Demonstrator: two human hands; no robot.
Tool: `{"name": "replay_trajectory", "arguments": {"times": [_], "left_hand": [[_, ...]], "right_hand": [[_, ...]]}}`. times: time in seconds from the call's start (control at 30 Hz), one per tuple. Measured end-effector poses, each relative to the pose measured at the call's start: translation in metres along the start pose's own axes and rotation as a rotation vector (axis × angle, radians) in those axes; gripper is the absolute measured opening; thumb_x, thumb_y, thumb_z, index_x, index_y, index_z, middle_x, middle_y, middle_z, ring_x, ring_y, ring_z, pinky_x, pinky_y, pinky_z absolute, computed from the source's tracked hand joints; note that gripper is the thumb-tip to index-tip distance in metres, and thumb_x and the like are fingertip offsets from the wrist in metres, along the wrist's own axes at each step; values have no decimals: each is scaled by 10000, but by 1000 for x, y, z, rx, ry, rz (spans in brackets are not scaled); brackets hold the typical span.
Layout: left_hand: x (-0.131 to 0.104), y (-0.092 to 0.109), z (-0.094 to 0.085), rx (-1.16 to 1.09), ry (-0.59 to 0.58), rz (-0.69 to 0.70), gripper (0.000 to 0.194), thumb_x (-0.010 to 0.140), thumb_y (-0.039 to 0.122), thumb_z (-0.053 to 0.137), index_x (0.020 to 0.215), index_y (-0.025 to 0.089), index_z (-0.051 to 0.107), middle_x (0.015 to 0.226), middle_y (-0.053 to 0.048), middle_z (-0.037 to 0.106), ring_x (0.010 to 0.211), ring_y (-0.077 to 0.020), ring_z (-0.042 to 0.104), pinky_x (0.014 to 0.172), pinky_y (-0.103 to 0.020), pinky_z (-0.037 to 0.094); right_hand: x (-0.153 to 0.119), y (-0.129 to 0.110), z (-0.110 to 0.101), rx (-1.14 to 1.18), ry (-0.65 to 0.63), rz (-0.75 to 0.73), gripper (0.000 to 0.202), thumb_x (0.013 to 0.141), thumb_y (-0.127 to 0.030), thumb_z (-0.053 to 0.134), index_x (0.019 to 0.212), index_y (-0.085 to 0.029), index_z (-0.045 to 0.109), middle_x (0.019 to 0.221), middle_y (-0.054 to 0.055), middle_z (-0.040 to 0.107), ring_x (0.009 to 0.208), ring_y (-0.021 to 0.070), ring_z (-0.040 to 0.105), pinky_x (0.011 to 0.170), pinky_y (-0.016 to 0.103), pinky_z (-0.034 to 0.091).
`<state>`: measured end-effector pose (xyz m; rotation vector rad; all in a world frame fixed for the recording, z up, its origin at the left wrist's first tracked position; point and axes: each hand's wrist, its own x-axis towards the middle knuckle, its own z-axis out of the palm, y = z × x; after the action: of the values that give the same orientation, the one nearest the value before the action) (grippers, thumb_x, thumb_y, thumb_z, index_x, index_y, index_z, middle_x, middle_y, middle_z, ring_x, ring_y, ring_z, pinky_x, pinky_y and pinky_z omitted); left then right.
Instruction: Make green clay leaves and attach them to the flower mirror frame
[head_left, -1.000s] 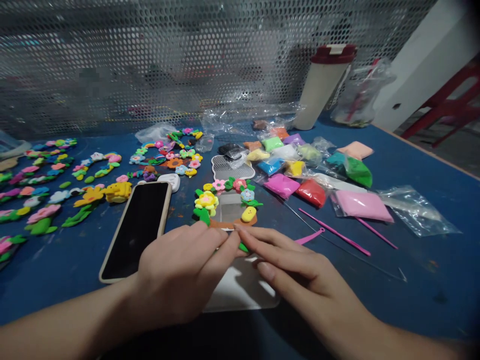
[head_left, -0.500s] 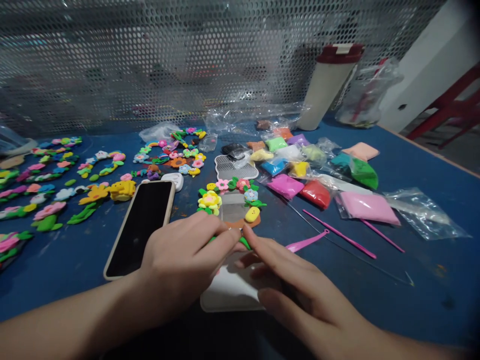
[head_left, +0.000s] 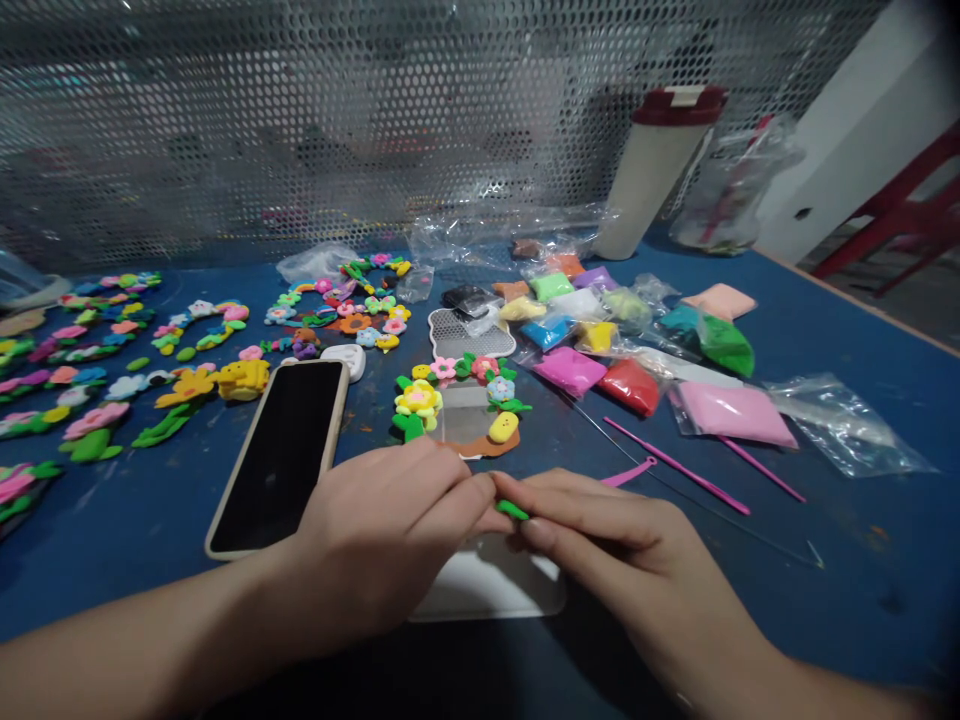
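Between my fingertips is a small green clay piece (head_left: 512,510), above a white board (head_left: 495,582) at the table's near edge. My right hand (head_left: 622,545) pinches the piece from the right with thumb and index finger. My left hand (head_left: 397,520) has its fingers curled and pressed at the piece's left end; its fingertips are partly hidden. Just beyond the hands lies a clear frame ringed with clay flowers and leaves (head_left: 418,398), with a yellow oval figure (head_left: 503,427) and a brown strip along its near side.
A phone (head_left: 281,455) lies left of my hands. Finished clay wreaths (head_left: 201,328) spread at the left. Bagged clay (head_left: 571,372), pink tools (head_left: 675,465) and a wire are to the right. A tumbler (head_left: 660,170) stands before a perforated metal panel (head_left: 300,130).
My right hand's thumb has come up to its index finger on the green piece, which now shows more clearly. My left hand has shifted slightly right, uncovering a green leaf on the frame.
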<state>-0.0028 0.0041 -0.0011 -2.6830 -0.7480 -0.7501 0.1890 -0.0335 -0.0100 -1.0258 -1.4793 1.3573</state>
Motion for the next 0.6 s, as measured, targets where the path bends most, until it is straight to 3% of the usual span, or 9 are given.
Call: {"name": "replay_trajectory", "arguments": {"times": [0.1,0.27,0.37,0.6], "left_hand": [[-3,0,1,-28,-42,15,294,979,324,387,863,187,619,661,6,601,577,-149,493,510,-280,296],[-1,4,1,-55,-3,-7,341,969,401,391,814,183,602,631,17,578,563,-141,484,513,-269,298],[0,5,-1,-21,-26,13,314,981,318,385,797,183,600,622,19,559,556,-141,460,518,-273,288],[-2,-1,-2,126,-4,39,190,917,242,501,778,181,615,619,8,564,556,-150,460,492,-290,263]], "right_hand": [[0,0,0,22,31,56,290,843,-172,637,974,-420,714,928,-85,735,858,83,653,756,138,498],[0,1,-1,14,59,81,259,816,-176,663,951,-386,731,897,-60,742,841,116,661,754,178,512],[1,0,0,0,33,64,232,831,-195,648,978,-354,730,891,-26,739,822,144,666,734,223,530],[-4,0,0,-28,-40,21,280,919,-272,537,1170,-356,627,1201,-6,657,1123,181,583,967,327,462]]}}
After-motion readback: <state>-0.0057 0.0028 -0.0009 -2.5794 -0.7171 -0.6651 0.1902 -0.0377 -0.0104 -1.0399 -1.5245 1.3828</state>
